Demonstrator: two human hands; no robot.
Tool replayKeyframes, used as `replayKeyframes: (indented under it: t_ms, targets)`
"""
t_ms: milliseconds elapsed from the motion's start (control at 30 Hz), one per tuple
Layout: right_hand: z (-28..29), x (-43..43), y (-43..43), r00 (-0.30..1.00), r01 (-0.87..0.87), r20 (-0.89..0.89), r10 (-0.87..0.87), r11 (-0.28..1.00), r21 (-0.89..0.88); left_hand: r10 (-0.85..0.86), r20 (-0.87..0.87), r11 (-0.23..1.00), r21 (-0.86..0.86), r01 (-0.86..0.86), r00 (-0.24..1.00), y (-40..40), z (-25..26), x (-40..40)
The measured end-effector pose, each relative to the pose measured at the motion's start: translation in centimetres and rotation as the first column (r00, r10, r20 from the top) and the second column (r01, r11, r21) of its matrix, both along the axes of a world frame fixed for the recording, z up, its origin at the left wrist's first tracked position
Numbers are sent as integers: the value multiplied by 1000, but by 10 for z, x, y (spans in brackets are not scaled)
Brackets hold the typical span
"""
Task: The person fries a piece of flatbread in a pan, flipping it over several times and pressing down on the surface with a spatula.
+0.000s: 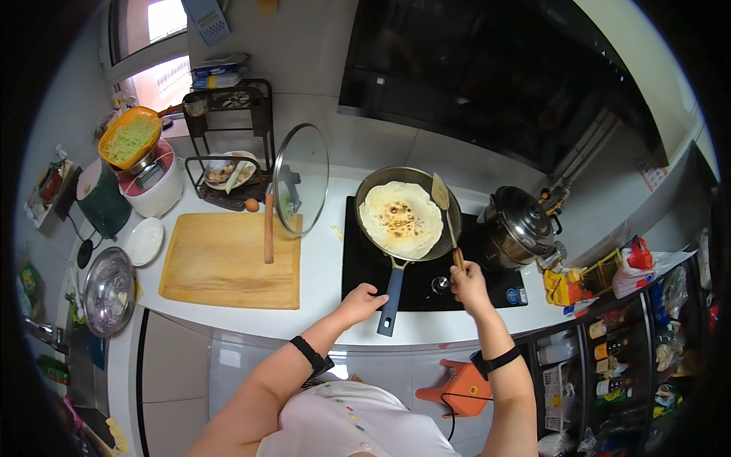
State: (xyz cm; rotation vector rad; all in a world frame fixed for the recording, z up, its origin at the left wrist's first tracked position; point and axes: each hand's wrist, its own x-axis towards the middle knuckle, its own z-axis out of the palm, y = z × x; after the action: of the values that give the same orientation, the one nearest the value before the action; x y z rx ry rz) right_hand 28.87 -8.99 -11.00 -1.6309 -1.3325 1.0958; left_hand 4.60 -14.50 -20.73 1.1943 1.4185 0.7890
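A browned flatbread [401,220] lies in a frying pan [451,245] on the black cooktop [357,285]. My right hand [471,285] is closed around the wooden handle of a spatula [441,191], whose flat blade rests by the pan's right inner side. My left hand [364,303] is at the left of the pan's blue-grey handle [390,300], with the thumb against or very near it; the fingers look curled, and whether they grip anything cannot be told.
A lidded steel pot [517,228] stands right of the pan. Leftward are an upright glass lid [301,180], a wooden cutting board [228,260] with a rolling pin [269,228], an egg [252,204], a white plate [145,241] and a metal bowl [109,291]. An orange stool [460,388] stands below.
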Motion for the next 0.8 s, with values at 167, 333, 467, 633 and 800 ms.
replayKeyframes:
  t_ms: [167, 333, 467, 633, 800]
  targets:
    - [28, 46, 36, 813, -41, 578, -64, 985, 167, 14, 628, 890, -363, 276, 778, 3, -3, 28]
    - [55, 17, 58, 446, -150, 893, -59, 979, 140, 31, 592, 935, -301, 186, 805, 1, -7, 37]
    - [61, 19, 91, 338, -240, 940, 39, 970, 46, 43, 451, 958, -272, 91, 892, -1, -3, 29]
    - [73, 46, 151, -151, -282, 907, 393, 863, -420, -2, 408, 962, -247, 113, 913, -2, 0, 22]
    - [149, -2, 155, 330, 54, 769, 547, 803, -594, 0, 348, 968, -235, 87, 938, 1, 4, 0]
